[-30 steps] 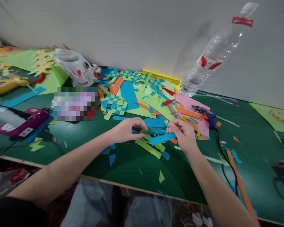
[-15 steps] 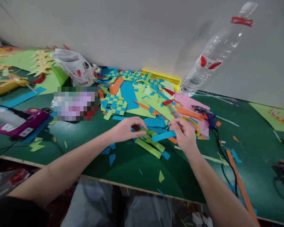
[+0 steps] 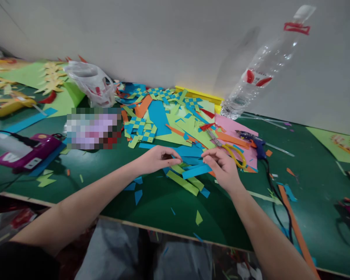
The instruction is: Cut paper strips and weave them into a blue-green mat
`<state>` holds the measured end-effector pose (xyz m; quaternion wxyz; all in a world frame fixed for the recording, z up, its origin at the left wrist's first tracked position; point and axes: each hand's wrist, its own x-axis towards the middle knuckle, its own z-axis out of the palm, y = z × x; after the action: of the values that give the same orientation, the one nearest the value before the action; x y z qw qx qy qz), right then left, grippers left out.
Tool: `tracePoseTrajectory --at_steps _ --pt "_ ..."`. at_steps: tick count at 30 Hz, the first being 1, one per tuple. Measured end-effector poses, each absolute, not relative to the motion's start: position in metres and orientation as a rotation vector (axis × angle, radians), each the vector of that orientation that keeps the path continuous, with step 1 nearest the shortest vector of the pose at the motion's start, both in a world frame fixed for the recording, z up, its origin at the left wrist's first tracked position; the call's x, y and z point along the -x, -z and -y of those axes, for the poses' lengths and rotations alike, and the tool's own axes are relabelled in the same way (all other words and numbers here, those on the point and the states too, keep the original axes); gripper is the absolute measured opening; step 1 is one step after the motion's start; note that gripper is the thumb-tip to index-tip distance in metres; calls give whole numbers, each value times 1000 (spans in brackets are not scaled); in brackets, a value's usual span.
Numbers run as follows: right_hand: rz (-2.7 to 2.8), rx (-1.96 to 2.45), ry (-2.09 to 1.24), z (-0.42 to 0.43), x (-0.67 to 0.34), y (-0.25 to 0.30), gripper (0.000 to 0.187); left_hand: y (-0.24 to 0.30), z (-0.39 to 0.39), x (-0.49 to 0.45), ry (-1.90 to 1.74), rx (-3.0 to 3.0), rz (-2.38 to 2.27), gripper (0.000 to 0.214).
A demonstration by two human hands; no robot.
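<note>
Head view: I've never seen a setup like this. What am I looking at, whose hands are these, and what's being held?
There is no robot here: these are one person's bare left hand and right hand, seen from a camera worn on that person's head, looking forward and down. The right hand holds a blue paper strip; the left is curled beside it, and whether it grips anything is unclear. On the green table lie light green strips, checkered woven paper pieces and yellow-handled scissors close to the right hand. Farther back are a clear plastic bottle and a white plastic bag.
</note>
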<state>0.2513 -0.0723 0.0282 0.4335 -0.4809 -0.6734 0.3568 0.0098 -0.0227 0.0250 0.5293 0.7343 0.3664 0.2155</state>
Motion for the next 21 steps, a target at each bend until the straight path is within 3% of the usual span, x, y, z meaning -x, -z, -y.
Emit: tracePoseTrajectory --at_steps 7,21 --pt "1901 1098 -960 77 -251 -30 16 -24 22 -10 -528 -1632 -861 23" --pt "1845 1002 -885 73 -245 -21 31 -29 24 -9 -625 -1498 -876 27"
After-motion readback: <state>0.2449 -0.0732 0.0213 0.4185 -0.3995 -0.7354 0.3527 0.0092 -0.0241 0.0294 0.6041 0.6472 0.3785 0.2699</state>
